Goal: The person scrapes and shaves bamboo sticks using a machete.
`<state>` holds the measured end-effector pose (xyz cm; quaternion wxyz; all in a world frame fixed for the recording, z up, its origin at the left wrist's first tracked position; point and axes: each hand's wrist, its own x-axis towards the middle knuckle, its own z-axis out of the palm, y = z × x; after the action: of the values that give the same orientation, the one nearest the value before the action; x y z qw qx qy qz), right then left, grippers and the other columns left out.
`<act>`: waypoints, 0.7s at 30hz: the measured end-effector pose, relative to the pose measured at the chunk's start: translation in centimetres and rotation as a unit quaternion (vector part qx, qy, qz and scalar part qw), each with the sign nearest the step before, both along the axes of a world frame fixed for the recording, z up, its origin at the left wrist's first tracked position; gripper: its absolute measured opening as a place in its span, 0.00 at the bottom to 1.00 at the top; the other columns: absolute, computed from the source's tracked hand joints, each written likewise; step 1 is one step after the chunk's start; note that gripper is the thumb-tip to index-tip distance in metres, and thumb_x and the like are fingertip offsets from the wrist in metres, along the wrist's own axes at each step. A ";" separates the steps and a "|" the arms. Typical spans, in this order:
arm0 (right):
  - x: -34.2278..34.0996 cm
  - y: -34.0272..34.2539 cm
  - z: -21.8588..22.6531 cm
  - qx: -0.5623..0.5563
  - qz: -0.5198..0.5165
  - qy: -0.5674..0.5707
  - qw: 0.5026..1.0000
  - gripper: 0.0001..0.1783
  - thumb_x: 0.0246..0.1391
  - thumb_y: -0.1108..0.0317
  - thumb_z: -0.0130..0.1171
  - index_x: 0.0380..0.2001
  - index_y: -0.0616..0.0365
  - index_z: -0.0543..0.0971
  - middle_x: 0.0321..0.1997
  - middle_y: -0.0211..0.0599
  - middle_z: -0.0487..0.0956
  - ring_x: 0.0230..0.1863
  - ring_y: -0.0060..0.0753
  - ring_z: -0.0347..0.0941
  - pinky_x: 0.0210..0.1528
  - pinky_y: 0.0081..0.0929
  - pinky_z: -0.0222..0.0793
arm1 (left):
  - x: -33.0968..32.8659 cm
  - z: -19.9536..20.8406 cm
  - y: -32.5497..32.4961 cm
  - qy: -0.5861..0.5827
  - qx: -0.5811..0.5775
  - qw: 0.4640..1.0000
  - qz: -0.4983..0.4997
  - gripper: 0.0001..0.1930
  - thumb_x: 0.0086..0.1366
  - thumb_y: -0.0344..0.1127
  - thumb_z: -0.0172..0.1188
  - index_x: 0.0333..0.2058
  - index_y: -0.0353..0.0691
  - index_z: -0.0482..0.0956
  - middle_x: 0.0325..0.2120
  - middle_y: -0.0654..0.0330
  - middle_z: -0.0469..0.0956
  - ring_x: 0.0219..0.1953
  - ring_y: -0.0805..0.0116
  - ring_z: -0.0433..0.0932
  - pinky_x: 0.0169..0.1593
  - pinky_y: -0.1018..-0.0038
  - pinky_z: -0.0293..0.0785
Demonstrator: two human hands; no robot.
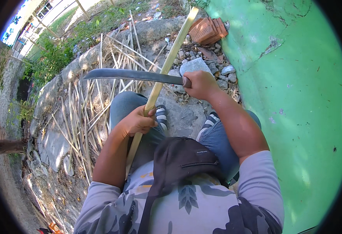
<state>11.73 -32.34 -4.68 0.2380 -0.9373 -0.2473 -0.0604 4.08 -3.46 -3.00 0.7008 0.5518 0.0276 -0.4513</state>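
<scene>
My left hand (140, 121) is wrapped round the lower part of a long pale bamboo strip (164, 70). The strip slants up and away to the right, its lower end passing beside my left thigh. In my right hand (203, 85) is the short handle of a machete (134, 75), its dark blade pointing left. The blade crosses the strip well above my left hand; whether its edge touches the wood I cannot tell. Much of the handle is hidden by my right fingers.
Many thin split strips (81, 113) lie on the ground at the left. Ahead are a pale stone block (195, 67), loose rubble (228, 70) and stacked reddish tiles (207, 31). A green wall (292, 101) stands close on the right. A black bag (184, 158) rests on my lap.
</scene>
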 end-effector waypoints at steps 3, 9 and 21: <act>-0.4 0.8 1.1 0.001 0.020 -0.013 1.000 0.09 0.43 0.62 0.65 0.28 0.50 0.79 0.26 0.42 0.81 0.33 0.52 0.80 0.36 0.48 0.74 | -0.5 0.4 0.3 -0.006 -0.005 1.000 -0.010 0.18 0.58 0.19 0.60 0.32 0.50 0.61 0.21 0.73 0.61 0.15 0.84 0.55 0.18 0.81 0.49; 0.5 -0.7 0.6 -0.016 -0.052 0.020 0.998 0.08 0.43 0.64 0.64 0.28 0.53 0.79 0.26 0.45 0.80 0.33 0.53 0.79 0.35 0.49 0.73 | 0.2 0.0 0.1 -0.008 0.014 0.999 -0.028 0.18 0.58 0.19 0.60 0.33 0.50 0.61 0.21 0.73 0.62 0.16 0.83 0.56 0.18 0.80 0.49; 0.4 -0.3 0.3 0.038 -0.036 -0.020 0.998 0.10 0.43 0.63 0.65 0.28 0.54 0.78 0.25 0.46 0.79 0.31 0.56 0.78 0.34 0.51 0.73 | 0.2 0.3 -0.2 -0.006 0.026 0.999 -0.034 0.19 0.57 0.18 0.60 0.33 0.49 0.61 0.21 0.72 0.61 0.16 0.83 0.56 0.18 0.80 0.49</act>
<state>12.12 -32.68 -4.34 0.2662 -0.9345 -0.2156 -0.0968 4.26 -3.65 -2.74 0.6707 0.5732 0.0166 -0.4705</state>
